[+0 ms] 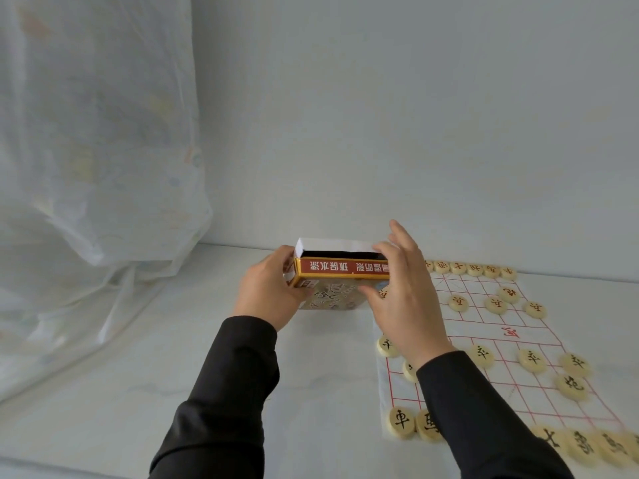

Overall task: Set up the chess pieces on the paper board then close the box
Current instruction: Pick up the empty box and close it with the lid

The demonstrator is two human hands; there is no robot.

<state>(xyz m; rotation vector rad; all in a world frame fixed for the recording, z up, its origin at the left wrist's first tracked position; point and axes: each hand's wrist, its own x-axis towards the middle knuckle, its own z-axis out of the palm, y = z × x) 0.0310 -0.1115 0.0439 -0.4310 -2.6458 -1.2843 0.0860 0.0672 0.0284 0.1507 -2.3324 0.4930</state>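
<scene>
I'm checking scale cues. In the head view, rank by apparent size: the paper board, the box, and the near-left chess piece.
Largest: paper board.
Then: box.
Smallest: near-left chess piece, even though nearness to the camera enlarges it.

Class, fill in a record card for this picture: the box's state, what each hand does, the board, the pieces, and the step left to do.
Box state: box open on top, white flap raised
Left hand: left hand grips the box's left end
Right hand: right hand pinches the right end, other fingers spread
Board: paper board, red grid, right of the box
Pieces: red-lettered pieces far side, black-lettered pieces near side
Step left: close the box
</scene>
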